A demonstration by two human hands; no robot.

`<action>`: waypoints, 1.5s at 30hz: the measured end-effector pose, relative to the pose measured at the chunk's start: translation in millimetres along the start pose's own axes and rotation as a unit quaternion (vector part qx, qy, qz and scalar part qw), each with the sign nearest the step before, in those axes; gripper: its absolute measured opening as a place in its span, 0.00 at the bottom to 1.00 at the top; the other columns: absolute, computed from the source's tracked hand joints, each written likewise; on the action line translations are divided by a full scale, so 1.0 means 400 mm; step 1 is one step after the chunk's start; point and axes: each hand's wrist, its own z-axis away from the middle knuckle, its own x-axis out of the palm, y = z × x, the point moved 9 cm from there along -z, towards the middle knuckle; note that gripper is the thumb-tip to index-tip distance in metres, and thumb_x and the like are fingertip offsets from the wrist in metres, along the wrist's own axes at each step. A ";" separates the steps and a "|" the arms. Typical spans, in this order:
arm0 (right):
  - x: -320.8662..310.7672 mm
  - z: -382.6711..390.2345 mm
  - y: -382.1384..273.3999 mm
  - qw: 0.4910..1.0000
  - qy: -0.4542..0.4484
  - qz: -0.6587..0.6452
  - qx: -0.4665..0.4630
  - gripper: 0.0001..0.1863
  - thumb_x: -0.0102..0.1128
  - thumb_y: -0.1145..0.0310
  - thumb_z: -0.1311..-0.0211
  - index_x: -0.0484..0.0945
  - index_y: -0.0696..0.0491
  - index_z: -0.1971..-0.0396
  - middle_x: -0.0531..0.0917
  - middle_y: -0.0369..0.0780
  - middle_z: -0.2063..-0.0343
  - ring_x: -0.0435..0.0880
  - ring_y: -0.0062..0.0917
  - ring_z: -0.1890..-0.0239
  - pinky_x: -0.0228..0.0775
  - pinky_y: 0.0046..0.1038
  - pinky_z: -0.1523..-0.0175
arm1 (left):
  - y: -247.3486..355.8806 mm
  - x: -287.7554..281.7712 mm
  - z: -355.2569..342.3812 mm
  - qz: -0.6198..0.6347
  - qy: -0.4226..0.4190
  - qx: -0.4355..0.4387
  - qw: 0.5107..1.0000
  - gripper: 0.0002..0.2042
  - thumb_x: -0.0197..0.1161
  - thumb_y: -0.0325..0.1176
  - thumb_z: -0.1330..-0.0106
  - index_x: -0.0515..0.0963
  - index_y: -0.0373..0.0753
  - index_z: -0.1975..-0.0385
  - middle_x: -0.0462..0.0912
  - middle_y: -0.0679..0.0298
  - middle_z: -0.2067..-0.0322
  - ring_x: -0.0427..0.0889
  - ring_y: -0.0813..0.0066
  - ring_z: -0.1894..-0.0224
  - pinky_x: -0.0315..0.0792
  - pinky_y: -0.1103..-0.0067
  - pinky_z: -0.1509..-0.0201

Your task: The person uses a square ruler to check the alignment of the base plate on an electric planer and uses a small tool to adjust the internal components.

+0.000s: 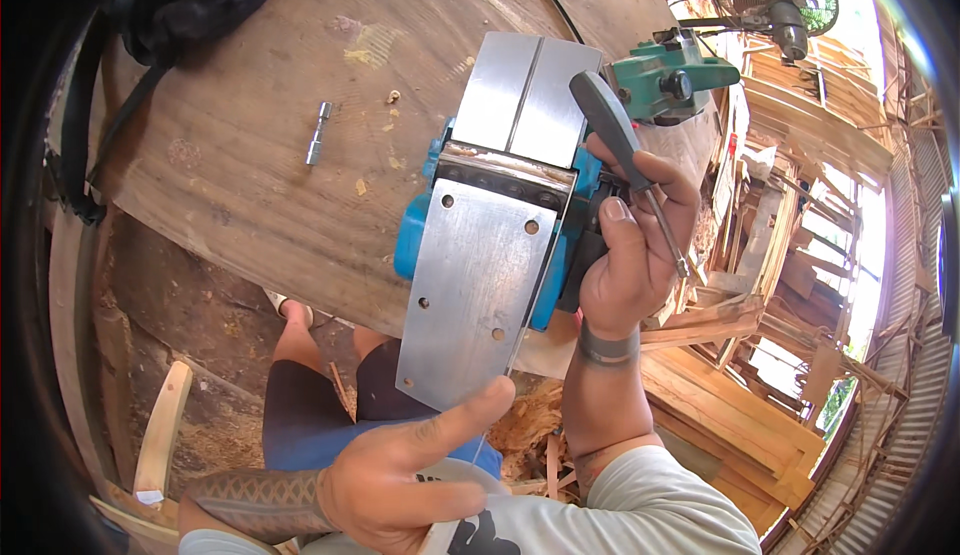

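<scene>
An electric hand planer point(478, 275) with a blue body lies upside down, its metal sole facing up and its cutter drum point(503, 172) across the middle. My right hand point(640, 245) is at the planer's right side, closed around a screwdriver point(608, 125) with a grey handle; the shaft points down toward my wrist. Whether this hand also grips the planer is partly hidden. Below the planer's near end, my left hand point(400, 480) has thumb and fingers stretched apart, slightly blurred. A thin pale line runs near its fingers; I cannot make out what it is.
On the wooden table point(250, 205) lie a small metal socket tool point(318, 133) and a few shavings. A dark bag point(190, 5) is at the far left. Behind the planer stands a green power tool point(660, 77). A fan point(775, 0) and stacked timber point(740, 405) are at the right.
</scene>
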 end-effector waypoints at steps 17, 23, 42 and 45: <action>0.008 0.012 -0.013 1.000 0.003 -0.010 0.004 0.23 0.52 0.78 0.25 0.68 0.65 0.32 0.86 0.59 0.40 0.83 0.39 0.31 0.64 0.42 0.19 | 0.029 0.045 -0.033 -0.221 -0.098 0.084 0.967 0.23 0.80 0.47 0.32 0.79 0.32 0.66 0.74 0.16 0.33 0.86 0.22 0.37 0.87 0.54 0.37; 0.014 0.012 -0.018 1.000 -0.001 0.010 0.006 0.23 0.53 0.78 0.25 0.68 0.64 0.32 0.87 0.59 0.40 0.83 0.38 0.31 0.64 0.42 0.20 | 0.017 0.042 -0.026 -0.226 -0.133 0.088 0.961 0.21 0.81 0.45 0.31 0.80 0.33 0.64 0.71 0.15 0.31 0.86 0.22 0.37 0.88 0.54 0.39; 0.007 -0.010 -0.002 0.993 0.010 0.057 0.105 0.14 0.60 0.78 0.18 0.80 0.62 0.39 0.86 0.41 0.45 0.84 0.24 0.42 0.74 0.29 0.32 | -0.157 -0.061 0.000 -0.067 -0.041 0.004 0.997 0.22 0.91 0.42 0.41 0.95 0.44 0.48 0.54 0.33 0.16 0.58 0.35 0.13 0.57 0.55 0.13; 0.006 -0.013 0.037 0.982 0.049 -0.073 0.169 0.14 0.62 0.78 0.22 0.78 0.64 0.42 0.84 0.42 0.46 0.84 0.25 0.40 0.75 0.29 0.33 | -0.202 -0.043 0.012 -0.047 -0.069 -0.005 0.997 0.22 0.92 0.39 0.42 0.94 0.41 0.49 0.53 0.33 0.16 0.53 0.36 0.11 0.54 0.56 0.11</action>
